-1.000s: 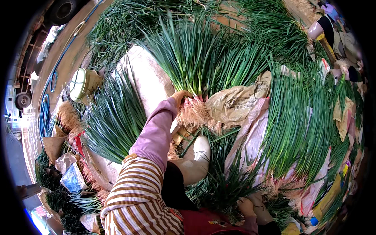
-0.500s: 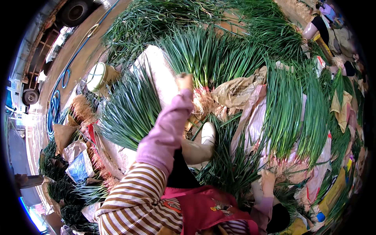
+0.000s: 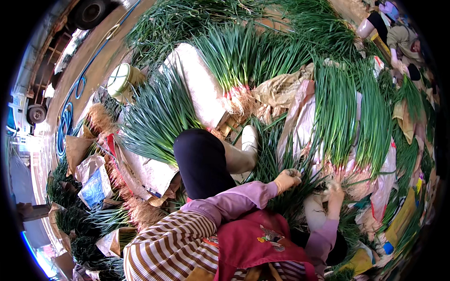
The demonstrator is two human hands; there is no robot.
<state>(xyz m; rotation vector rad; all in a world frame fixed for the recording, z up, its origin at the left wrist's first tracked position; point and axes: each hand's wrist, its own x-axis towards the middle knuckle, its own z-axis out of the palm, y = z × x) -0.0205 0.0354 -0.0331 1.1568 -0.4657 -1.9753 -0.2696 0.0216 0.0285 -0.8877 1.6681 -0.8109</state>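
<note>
My left hand is curled, fingers drawn together, above loose dark green leaves; whatever it grips, if anything, is too small to make out. To its right, my right hand is also closed, by the pale roots of a spread of spring onions with pinkish bases. I cannot make out what its fingers hold. These spring onions lie on a whitish sack. Farther off, a fanned bunch of spring onions rests with its roots toward me, and another bunch lies left of my knee.
A pale lidded bucket stands at the left, near a blue hose on wet ground. A tan sack lies between the bunches. Heaped greens cover the far side. Another person works at the far right.
My left hand has left the fanned bunch and come back toward me, rightward, near my right hand. My right hand has moved slightly right and up. The fanned bunch stays on the sack.
</note>
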